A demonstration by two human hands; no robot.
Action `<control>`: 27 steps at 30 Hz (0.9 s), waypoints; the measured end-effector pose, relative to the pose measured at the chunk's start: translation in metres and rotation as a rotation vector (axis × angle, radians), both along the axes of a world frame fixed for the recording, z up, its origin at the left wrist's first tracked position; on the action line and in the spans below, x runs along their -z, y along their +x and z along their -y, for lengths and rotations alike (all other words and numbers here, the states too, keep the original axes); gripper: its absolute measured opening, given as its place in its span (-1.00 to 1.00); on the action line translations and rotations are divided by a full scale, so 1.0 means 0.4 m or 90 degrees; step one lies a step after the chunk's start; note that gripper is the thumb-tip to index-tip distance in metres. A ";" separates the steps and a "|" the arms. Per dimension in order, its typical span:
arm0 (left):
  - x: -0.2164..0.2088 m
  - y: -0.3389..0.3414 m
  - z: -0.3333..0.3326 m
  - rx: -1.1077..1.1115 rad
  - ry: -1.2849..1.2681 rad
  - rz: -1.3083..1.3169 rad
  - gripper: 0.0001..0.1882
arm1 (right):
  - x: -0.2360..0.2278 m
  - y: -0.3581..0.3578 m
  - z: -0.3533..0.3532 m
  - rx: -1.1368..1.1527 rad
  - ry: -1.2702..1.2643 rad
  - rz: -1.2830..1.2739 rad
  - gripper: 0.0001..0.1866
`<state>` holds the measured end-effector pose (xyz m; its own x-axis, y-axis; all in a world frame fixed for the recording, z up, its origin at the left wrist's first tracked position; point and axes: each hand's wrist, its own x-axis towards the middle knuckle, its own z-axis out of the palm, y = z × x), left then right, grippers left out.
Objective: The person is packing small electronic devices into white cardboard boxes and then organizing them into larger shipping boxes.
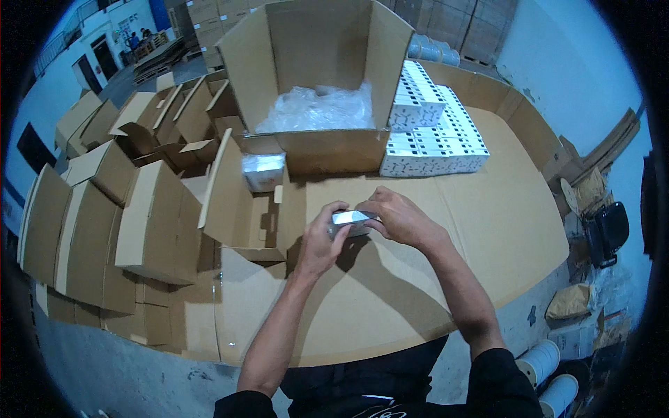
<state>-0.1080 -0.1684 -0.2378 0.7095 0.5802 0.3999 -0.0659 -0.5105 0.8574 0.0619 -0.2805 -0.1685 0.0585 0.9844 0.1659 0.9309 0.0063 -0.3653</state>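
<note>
Cool, bluish light washes over the room here, fairly bright on the cardboard tabletop (pixel 516 230), dimmer toward the far left background. It seems to fall from overhead and beyond the work, since the left hand (pixel 323 238) and right hand (pixel 402 217) cast dark shadows back toward the wearer. Glare whitens the top of the small box (pixel 350 217); glints speckle the plastic wrap (pixel 317 109). Straight edges bow outward, black fills all 4 corners, and distant detail turns soft.
</note>
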 end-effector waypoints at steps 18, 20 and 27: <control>0.090 -0.159 0.056 -0.065 0.295 -0.245 -0.45 | -0.037 -0.023 -0.300 0.039 0.336 -0.098 -0.67; 0.107 -0.137 0.055 -0.068 0.296 -0.222 -0.46 | -0.009 -0.034 -0.330 0.046 0.351 -0.110 -0.67; 0.111 -0.131 0.048 -0.071 0.309 -0.229 -0.52 | 0.085 -0.069 -0.402 0.037 0.285 -0.429 -0.71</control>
